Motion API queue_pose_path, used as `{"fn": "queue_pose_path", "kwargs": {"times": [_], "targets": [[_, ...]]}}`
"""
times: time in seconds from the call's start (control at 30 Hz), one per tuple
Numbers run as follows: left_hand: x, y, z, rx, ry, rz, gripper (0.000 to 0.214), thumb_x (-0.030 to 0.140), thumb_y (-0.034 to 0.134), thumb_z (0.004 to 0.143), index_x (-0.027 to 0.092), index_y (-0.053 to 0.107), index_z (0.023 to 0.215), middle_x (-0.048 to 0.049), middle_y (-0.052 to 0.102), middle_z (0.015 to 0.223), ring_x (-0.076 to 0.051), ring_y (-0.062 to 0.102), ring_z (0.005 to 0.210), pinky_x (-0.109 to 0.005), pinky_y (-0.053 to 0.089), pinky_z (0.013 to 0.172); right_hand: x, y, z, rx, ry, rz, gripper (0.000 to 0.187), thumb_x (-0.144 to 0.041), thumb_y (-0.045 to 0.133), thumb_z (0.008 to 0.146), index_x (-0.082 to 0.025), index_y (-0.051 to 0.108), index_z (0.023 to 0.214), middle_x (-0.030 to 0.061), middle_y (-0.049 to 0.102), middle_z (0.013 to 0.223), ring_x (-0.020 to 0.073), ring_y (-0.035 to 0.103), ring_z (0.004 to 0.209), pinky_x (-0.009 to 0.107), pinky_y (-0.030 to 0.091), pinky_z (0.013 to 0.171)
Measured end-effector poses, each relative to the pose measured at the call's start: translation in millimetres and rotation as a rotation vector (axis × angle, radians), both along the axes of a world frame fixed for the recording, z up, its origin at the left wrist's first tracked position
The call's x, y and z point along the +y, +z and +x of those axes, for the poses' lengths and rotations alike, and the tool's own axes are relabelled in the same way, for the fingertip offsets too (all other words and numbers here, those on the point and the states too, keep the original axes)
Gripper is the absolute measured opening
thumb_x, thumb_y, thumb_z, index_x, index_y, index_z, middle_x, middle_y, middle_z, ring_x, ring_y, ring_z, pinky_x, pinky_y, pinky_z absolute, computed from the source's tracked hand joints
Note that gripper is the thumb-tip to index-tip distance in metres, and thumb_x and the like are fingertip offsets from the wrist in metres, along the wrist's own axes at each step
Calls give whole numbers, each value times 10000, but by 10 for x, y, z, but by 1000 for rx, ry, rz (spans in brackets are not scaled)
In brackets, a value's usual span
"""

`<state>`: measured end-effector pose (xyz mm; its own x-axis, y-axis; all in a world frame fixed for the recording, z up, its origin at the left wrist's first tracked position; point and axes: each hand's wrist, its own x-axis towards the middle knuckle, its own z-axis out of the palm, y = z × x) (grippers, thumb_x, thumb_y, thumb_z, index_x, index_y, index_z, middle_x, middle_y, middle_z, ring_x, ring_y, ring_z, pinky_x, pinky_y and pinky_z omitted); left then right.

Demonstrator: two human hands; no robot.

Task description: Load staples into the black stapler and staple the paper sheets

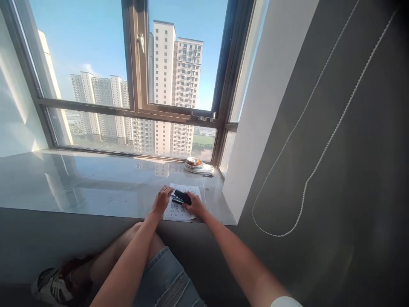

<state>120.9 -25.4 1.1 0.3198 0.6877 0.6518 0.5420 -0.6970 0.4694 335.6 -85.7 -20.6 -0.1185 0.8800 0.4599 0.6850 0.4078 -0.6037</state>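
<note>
Printed white paper sheets (187, 190) lie on the glossy grey window sill (96, 183) near its right end. My right hand (194, 206) is closed around a black stapler (182, 196) that rests on the papers. My left hand (162, 199) sits at the left edge of the sheets, fingers bent and touching the paper and the stapler's front end. Whether the left fingers grip anything is unclear.
A stack of round plates or lids (198, 166) stands in the sill's back right corner by the window frame (137, 106). A white bead chain (316, 166) hangs on the grey wall at right. My knee and shoe (53, 283) are below the sill.
</note>
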Motion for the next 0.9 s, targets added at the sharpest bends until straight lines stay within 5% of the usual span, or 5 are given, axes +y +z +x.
{"fn": "queue_pose_path", "kwargs": {"times": [0.2,0.5,0.9], "targets": [[57,-28,-152,122,60,-75,332,209,475,948,204,752,1131,-114,720,1088,-279,628,1062,-385,493,916,-14,85,109,122,84,-54,509,-277,769,737,-256,673,1236,28,724,1055,250,658,984,383,514,917],[70,-9,-120,246,102,-163,286,212,570,889,249,794,1062,-85,739,1181,-295,606,1163,-415,446,1010,13,102,94,138,71,-74,516,-280,770,711,-240,685,1219,26,728,1043,237,654,961,375,510,918],[120,-57,-143,78,16,-245,272,255,596,849,251,808,1019,-58,762,1154,-270,671,1080,-410,491,1028,31,74,93,119,78,-58,505,-299,753,723,-252,672,1220,23,725,1079,242,654,1003,385,514,921]]}}
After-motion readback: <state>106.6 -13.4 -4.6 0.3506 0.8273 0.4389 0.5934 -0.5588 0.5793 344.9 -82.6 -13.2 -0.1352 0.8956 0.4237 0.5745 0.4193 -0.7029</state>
